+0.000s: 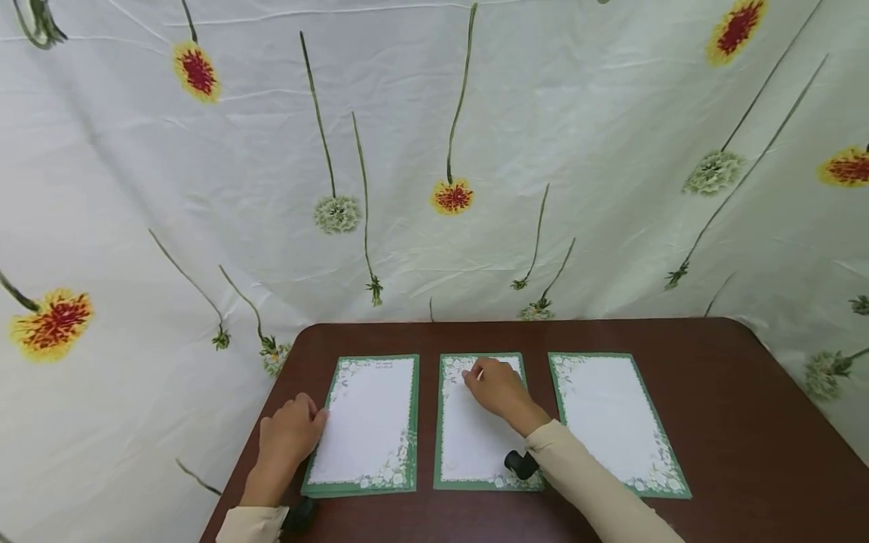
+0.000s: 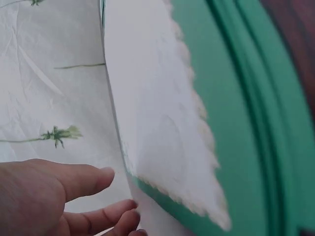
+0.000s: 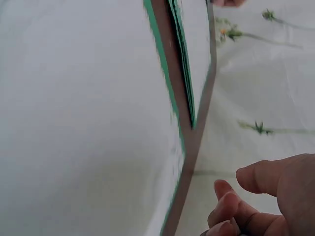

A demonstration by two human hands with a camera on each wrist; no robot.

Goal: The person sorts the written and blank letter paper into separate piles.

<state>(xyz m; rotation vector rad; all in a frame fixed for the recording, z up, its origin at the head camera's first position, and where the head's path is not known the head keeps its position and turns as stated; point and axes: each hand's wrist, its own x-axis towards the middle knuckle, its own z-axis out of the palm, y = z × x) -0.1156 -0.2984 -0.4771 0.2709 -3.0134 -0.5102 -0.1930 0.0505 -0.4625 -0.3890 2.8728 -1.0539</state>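
Three white sheets with green borders and printed flowers lie in a row. At the left edge of the left stack of sheets (image 1: 370,430) is my left hand (image 1: 290,434), its thumb extended and its other fingers loosely bent around nothing. The left wrist view shows the layered green edges of that stack. Over the upper part of the middle sheet (image 1: 468,441) hovers my right hand (image 1: 501,388), fingers loosely curled and holding nothing. My right forearm partly hides this sheet and overlaps the lower left of the right sheet (image 1: 604,415).
The sheets lie on a dark brown table (image 1: 747,452) with rounded far corners. Behind it hangs a white cloth (image 1: 611,151) printed with flowers. A black wrist device (image 1: 520,464) sits under my right wrist, another (image 1: 299,516) by my left.
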